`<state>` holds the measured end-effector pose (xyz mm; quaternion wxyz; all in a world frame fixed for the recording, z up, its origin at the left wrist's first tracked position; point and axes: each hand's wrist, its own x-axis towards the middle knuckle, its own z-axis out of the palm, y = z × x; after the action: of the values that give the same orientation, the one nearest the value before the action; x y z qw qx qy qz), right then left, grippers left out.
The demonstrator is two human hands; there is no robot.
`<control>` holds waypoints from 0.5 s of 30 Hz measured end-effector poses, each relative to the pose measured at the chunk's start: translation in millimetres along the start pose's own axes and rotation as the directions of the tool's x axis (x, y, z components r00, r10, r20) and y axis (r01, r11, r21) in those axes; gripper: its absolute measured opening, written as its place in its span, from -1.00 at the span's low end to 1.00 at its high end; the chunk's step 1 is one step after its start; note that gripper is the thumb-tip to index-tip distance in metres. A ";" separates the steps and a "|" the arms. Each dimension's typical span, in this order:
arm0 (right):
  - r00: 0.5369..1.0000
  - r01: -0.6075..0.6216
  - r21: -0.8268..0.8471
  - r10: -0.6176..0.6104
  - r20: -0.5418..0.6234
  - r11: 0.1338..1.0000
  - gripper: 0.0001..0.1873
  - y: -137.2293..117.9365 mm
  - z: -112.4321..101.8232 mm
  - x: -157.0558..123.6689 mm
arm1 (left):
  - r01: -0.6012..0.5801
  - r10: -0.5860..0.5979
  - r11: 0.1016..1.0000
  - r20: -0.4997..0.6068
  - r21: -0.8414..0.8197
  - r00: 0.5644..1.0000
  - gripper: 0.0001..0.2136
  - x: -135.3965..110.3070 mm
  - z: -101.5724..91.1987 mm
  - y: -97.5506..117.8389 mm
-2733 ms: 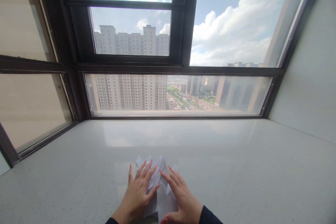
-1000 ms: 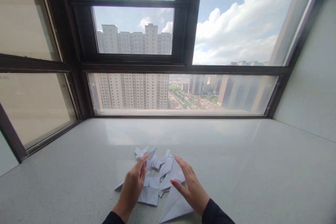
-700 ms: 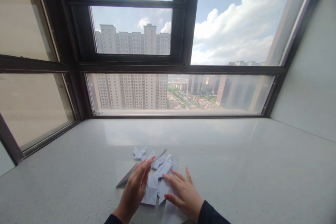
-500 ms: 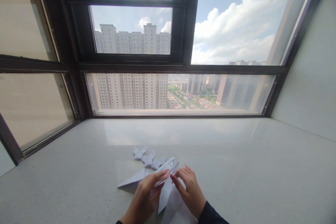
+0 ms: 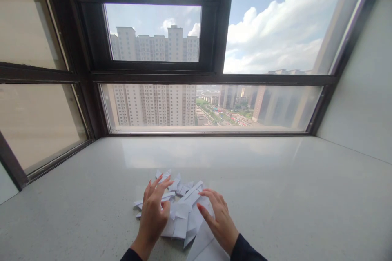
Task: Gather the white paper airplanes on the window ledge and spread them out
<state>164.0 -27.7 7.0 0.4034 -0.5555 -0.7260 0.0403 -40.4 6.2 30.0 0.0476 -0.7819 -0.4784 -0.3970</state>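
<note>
Several folded white paper pieces lie in a loose pile between and beyond my hands. My left hand (image 5: pixel 153 208) is raised over the left side of the pile, fingers spread and nothing seen in its grasp. Just right of its thumb lies a squarish folded paper (image 5: pixel 177 222). My right hand (image 5: pixel 218 218) hovers at the right edge of the pile, its thumb and fingers apart. Under and beside it are larger flat paper sheets (image 5: pixel 203 244). A narrow folded strip (image 5: pixel 192 191) lies between the hands. My left hand partly hides the papers behind it.
Small pointed paper folds (image 5: pixel 183 189) lie at the far side of the pile. The pale speckled sill (image 5: pixel 290 195) carries everything. Dark window frames (image 5: pixel 208 78) rise behind it, and a white wall (image 5: pixel 361 102) bounds the right.
My hands have parted and let go of the folded paper they held together. The left moved left and up; the squarish folded paper now shows lying on the pile.
</note>
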 end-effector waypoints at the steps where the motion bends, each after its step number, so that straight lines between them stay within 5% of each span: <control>1: 1.000 0.007 -0.024 -0.006 0.030 1.000 -0.68 0.2 0.6 -0.2 | 0.025 -0.026 0.999 0.055 0.031 0.998 -0.51 0.3 2.9 -2.1; 8: 0.974 0.081 -0.097 -0.058 0.219 0.992 -0.51 -0.4 4.4 -1.6 | 0.093 -0.125 0.985 0.231 0.146 0.965 -0.58 -1.0 25.3 -15.4; 12: 0.962 0.087 -0.088 -0.061 0.265 0.992 -0.50 -1.5 5.1 -1.8 | 0.022 -0.031 0.999 0.410 0.027 0.912 -0.58 -1.7 21.3 -4.5; 15: 0.978 0.063 -0.095 -0.043 0.204 0.994 -0.52 -0.2 4.9 -1.1 | -0.029 0.055 0.997 0.400 -0.070 0.915 -0.62 0.7 12.8 7.4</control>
<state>160.8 -26.8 3.3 0.3001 -0.5486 -0.7788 0.0491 -27.1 8.5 24.1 -0.0675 -0.8579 -0.4484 -0.2417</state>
